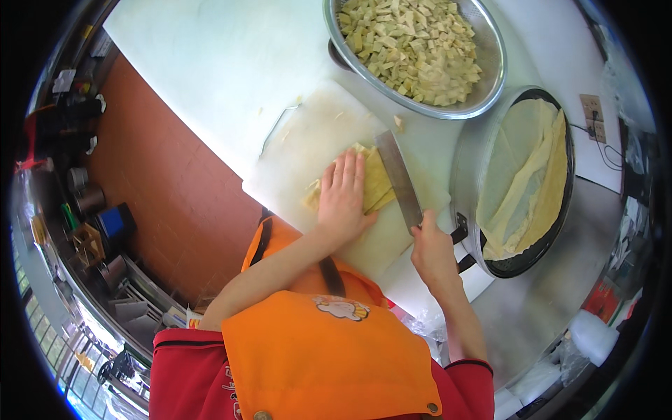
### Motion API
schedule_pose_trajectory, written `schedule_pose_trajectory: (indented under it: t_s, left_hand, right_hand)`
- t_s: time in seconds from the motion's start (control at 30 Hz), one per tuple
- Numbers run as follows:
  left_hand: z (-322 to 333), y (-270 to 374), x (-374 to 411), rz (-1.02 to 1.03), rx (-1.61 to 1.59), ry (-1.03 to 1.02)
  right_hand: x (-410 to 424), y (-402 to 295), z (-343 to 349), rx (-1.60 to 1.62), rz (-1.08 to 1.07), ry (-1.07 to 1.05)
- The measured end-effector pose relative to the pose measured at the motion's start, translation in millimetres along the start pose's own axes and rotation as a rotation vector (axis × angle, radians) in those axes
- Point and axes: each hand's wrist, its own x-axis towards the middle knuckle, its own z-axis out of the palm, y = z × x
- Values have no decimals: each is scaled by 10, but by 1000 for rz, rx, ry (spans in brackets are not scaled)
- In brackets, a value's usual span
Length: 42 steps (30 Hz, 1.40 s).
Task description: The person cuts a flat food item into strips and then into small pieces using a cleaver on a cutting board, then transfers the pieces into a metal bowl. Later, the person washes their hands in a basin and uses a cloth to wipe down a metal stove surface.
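Note:
My left hand (344,199) lies flat, palm down, on a folded stack of thin yellow sheets (379,181), which look like tofu skin. The stack rests on a white cutting board (315,126). In my right hand (433,252) is the handle of a cleaver (400,181); its broad blade lies along the right edge of the stack. Beyond the board, a perforated metal colander (496,79) holds a heap of small pale yellow cut pieces (415,47). To the right, a round metal pot (467,157) with a black handle holds more thin yellow sheets (525,178), loosely folded.
A bent metal wire handle (275,128) lies at the board's left edge. One small scrap (398,123) sits below the colander. A wall socket (593,118) with a plugged cable is at the far right. Plastic bags (535,380) lie at the lower right, and shelves with containers stand left beyond the red floor (168,152).

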Motion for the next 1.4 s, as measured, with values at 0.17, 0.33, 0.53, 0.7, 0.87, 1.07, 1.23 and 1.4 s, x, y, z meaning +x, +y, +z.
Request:
schedule_pose_trajectory:
  t_s: [0.17, 0.33, 0.53, 0.7, 0.87, 1.07, 1.23, 1.4]
  left_hand:
    - [51, -2, -9, 12, -7, -4]
    - [23, 21, 10, 12, 8, 1]
    - [14, 50, -39, -35, 81, -15]
    - [14, 34, -120, -50, 75, -45]
    - [49, -1, -143, -13, 64, -37]
    - [75, -22, -123, 21, 64, 3]
    - [44, -3, -160, 0, 90, 42]
    - [72, -32, -211, -9, 95, 50]
  right_hand:
    - [235, 62, 291, 14, -92, 33]
    - [410, 47, 451, 2, -70, 115]
    - [264, -95, 58, 93, -3, 107]
    - [-39, -86, 60, 23, -25, 57]
    - [85, -66, 293, -44, -88, 18]
    - [399, -105, 534, -30, -93, 133]
    - [361, -20, 317, 98, -74, 150]
    - [1, -143, 119, 60, -7, 68]
